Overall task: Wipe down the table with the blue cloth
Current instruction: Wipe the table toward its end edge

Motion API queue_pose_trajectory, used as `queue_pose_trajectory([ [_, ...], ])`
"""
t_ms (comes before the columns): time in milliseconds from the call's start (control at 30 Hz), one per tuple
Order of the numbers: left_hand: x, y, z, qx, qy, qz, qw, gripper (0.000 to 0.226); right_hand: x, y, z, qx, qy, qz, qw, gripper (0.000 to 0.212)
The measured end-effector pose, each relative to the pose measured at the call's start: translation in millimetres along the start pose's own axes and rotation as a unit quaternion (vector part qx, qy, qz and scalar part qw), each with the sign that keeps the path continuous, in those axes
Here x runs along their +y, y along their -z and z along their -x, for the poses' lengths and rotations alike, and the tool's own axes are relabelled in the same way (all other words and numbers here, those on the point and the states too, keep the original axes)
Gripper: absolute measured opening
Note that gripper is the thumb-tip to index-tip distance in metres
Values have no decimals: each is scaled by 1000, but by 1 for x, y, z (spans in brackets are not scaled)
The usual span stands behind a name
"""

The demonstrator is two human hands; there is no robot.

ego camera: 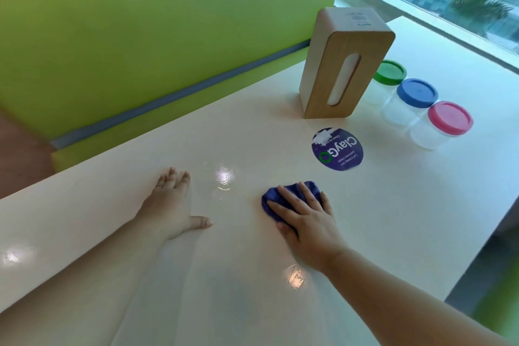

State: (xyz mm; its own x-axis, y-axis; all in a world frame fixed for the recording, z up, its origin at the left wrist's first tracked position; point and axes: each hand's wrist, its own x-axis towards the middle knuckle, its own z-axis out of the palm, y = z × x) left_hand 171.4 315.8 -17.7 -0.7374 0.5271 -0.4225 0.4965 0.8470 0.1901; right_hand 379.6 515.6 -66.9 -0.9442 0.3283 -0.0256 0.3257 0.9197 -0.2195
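The blue cloth (pixel 271 201) lies bunched on the white table (pixel 252 137), near its middle. My right hand (pixel 306 219) presses flat on top of the cloth with straight, spread fingers, so only the cloth's far and left edges show. My left hand (pixel 171 205) rests palm down on the bare tabletop to the left, fingers straight and thumb out, holding nothing. A small wet patch (pixel 223 180) glistens between the two hands.
A wooden tissue box (pixel 344 64) stands upright at the far side. Three clear jars sit to its right, with green (pixel 389 71), blue (pixel 417 93) and pink (pixel 449 118) lids. A round purple sticker (pixel 337 149) lies flat. A green bench (pixel 140 36) runs behind.
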Motion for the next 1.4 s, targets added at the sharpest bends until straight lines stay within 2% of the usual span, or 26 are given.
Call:
queue_pose_trajectory([
  [33,0,0,0,1,-1,0,1000,127,10,0,15,-3,-7,7,1000,41],
  [200,4,2,-1,5,0,-8,1000,127,55,12,25,-15,-165,33,986,45],
  [300,4,1,1,9,0,-2,1000,127,33,10,-5,-7,-175,22,984,50],
  [367,3,0,2,17,-3,4,1000,126,-2,4,-17,-17,-120,9,993,50],
  [433,-1,-1,4,24,-13,24,999,124,-36,-6,-11,-22,-21,3,1000,49],
  [533,-12,-5,10,48,-37,66,996,114,-48,-14,4,-15,89,9,996,44],
  [633,-34,-11,21,101,3,71,992,107,-32,-9,-13,-19,90,18,996,42],
  [733,-59,-13,30,123,88,61,987,106,-32,-5,-61,-21,2,6,1000,44],
  [833,-71,-14,35,108,104,60,987,101,-64,-12,-109,-27,-48,0,998,47],
  [900,-73,-16,36,112,94,49,988,100,-95,-17,-122,-38,-7,-4,999,48],
  [967,-75,-17,38,123,93,50,987,100,-120,-24,-117,-51,94,-3,994,49],
  [1033,-79,-16,38,136,84,52,986,100,-120,-27,-105,-61,179,-2,982,48],
  [1100,-84,-17,39,142,74,51,986,99,-99,-23,-106,-50,208,-3,977,46],
  [1133,-85,-18,38,144,69,45,986,99,-85,-20,-111,-40,188,3,981,45],
  [1200,-85,-19,36,145,63,34,987,99,-62,-14,-136,-23,91,14,995,44],
  [1300,-85,-19,35,147,63,25,987,100,-67,-13,-181,-16,-36,25,999,44],
  [1367,-86,-20,34,147,64,29,987,100,-96,-18,-198,-27,-49,18,998,45],
  [1400,-86,-20,34,147,66,28,987,100,-114,-22,-199,-36,-26,15,999,46],
])
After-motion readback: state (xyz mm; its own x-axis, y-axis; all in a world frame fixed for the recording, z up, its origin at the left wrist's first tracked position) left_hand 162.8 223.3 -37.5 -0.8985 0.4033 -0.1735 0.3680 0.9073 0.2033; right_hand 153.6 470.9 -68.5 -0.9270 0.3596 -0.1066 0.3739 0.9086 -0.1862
